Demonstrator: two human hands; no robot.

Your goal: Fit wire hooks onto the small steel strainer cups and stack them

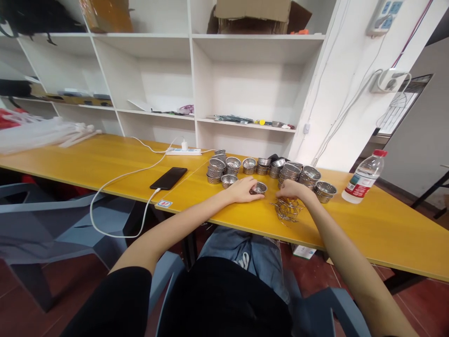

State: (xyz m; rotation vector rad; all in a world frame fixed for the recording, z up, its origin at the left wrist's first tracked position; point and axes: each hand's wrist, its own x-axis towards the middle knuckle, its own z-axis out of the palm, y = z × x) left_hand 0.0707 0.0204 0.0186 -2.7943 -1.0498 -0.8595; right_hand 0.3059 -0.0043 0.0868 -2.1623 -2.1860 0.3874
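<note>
Simple workroom, white shelving [242, 84], long yellow worktable [379, 227], plastic chairs [35, 229]

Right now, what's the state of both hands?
Left hand: closed on a perforated metal cup.
Right hand: fingers curled at the wire pieces; can't tell whether it grips one.

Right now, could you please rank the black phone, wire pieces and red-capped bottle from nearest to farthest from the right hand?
1. Wire pieces: right by the right hand.
2. Red-capped bottle: to its right.
3. Black phone: to its left, past the left hand.
</note>
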